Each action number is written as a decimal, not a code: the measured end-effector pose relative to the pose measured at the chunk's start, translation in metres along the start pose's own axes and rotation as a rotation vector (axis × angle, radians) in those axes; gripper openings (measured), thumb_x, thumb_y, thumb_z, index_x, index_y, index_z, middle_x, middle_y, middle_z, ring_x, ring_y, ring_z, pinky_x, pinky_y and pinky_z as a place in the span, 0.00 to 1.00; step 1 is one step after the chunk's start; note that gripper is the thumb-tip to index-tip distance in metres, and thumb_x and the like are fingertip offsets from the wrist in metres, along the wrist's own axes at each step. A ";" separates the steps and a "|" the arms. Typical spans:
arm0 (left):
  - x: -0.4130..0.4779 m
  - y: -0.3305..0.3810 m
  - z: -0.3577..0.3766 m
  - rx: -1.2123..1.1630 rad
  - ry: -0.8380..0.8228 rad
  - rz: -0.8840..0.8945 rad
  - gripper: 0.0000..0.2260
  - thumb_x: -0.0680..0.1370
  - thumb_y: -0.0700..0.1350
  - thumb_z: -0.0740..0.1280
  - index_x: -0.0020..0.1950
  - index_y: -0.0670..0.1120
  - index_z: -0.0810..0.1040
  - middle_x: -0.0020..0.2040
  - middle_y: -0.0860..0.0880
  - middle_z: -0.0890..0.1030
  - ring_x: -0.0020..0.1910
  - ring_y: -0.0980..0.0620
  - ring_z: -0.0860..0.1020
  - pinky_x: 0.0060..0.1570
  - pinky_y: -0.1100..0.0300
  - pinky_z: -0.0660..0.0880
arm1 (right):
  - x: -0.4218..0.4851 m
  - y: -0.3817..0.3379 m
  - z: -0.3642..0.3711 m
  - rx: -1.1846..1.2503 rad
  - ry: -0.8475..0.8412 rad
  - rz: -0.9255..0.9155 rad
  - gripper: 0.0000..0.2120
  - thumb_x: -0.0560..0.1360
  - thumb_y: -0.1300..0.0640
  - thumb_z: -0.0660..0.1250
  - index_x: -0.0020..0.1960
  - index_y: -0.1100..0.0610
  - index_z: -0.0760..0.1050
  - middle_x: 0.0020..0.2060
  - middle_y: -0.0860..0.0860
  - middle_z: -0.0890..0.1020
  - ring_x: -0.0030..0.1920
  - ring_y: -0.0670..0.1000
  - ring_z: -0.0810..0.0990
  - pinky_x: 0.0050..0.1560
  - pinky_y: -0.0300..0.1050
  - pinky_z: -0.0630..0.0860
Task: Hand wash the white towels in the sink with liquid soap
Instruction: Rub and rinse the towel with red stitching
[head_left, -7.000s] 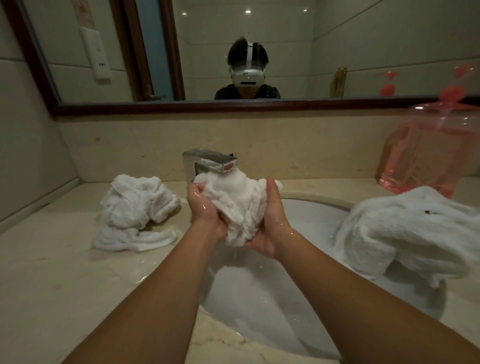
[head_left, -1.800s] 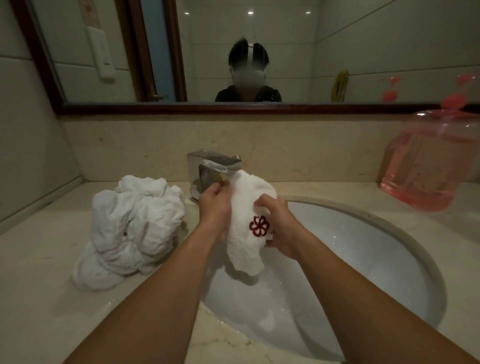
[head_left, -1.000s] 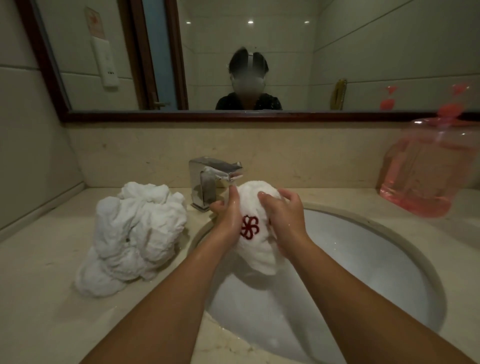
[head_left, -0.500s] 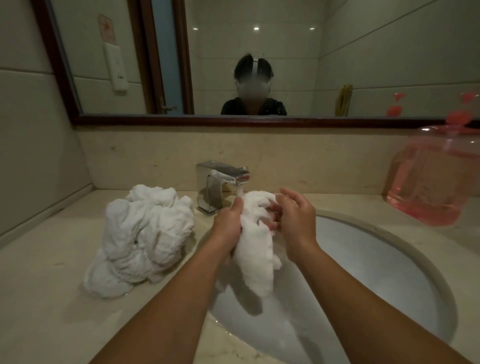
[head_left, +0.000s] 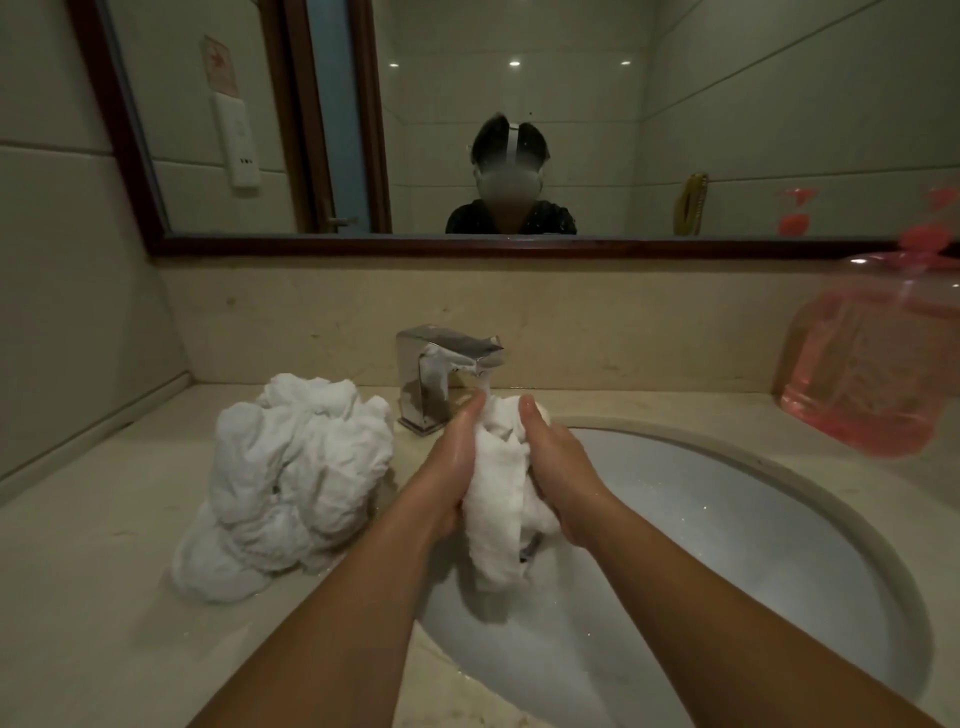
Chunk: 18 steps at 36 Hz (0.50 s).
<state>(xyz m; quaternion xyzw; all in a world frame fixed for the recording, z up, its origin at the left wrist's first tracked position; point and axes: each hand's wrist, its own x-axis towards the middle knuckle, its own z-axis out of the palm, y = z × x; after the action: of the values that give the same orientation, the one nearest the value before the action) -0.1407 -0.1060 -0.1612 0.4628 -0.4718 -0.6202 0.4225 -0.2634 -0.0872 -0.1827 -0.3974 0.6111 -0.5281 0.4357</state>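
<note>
A wet white towel (head_left: 496, 499) hangs between my two hands over the white sink (head_left: 753, 525), just under the chrome tap (head_left: 441, 364). My left hand (head_left: 449, 467) presses against the towel's left side with fingers stretched up toward the spout. On the other side my right hand (head_left: 558, 467) squeezes the towel, fingers wrapped partly round it. The towel's lower end dangles into the basin. A pile of crumpled white towels (head_left: 291, 483) lies on the counter left of the sink. The pink liquid soap jug (head_left: 872, 364) stands at the back right.
The beige stone counter (head_left: 104, 597) surrounds the sink and meets a wall on the left. A wood-framed mirror (head_left: 519, 130) runs along the back wall above the splashback and reflects a person wearing a headset.
Both hands closed in on the towel and squeezed it flat between them under the spout. The red flower mark seen a second ago is now folded out of sight.
</note>
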 end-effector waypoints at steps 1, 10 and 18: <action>0.002 -0.001 0.000 0.070 0.024 0.024 0.24 0.84 0.64 0.61 0.55 0.46 0.85 0.56 0.42 0.87 0.52 0.45 0.85 0.62 0.49 0.79 | 0.000 -0.001 0.001 -0.023 0.041 -0.028 0.33 0.81 0.29 0.61 0.71 0.53 0.77 0.63 0.54 0.84 0.61 0.57 0.83 0.67 0.60 0.79; 0.005 -0.017 0.001 0.339 0.047 0.096 0.33 0.74 0.78 0.64 0.68 0.57 0.81 0.57 0.55 0.86 0.58 0.52 0.84 0.60 0.53 0.78 | -0.003 -0.003 0.002 -0.021 0.183 -0.159 0.17 0.85 0.40 0.62 0.63 0.51 0.80 0.57 0.51 0.86 0.57 0.53 0.84 0.61 0.52 0.80; 0.020 -0.010 -0.014 -0.142 0.076 -0.068 0.34 0.79 0.72 0.64 0.65 0.43 0.84 0.56 0.39 0.88 0.55 0.35 0.87 0.63 0.36 0.80 | -0.004 0.000 -0.021 -0.043 0.203 -0.218 0.23 0.75 0.44 0.79 0.67 0.46 0.79 0.51 0.47 0.85 0.52 0.49 0.85 0.60 0.54 0.83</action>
<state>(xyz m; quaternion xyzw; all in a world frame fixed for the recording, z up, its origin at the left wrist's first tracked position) -0.1329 -0.1262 -0.1767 0.4705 -0.3943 -0.6481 0.4507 -0.2819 -0.0776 -0.1814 -0.4151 0.6165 -0.5963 0.3033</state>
